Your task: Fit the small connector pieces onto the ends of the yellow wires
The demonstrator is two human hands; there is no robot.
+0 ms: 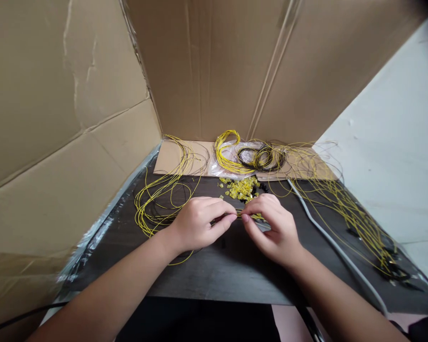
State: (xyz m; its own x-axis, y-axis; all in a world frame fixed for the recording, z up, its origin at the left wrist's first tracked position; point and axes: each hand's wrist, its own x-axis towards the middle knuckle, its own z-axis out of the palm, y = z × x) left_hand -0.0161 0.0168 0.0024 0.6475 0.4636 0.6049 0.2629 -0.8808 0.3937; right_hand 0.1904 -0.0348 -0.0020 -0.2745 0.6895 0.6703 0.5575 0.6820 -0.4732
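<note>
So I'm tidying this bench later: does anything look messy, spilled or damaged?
Yes. Small yellow pieces lie in a loose heap behind the hands, a few strayed. Yellow wires sprawl tangled on the right, and the cardboard wall on the left is creased and scuffed.

A dark table (214, 275) carries the scene, and tall cardboard walls (207, 66) stand at its left side and at the back. A flat piece of cardboard (169, 159) lies at the far edge of the table. On it rests a clear plastic bag (217, 166) with a coil of yellow wire (225, 154) and a coil of black wire (260, 158). A grey cable (328, 237) runs over the right part of the table. To the right is a pale wall (395, 142).
</note>
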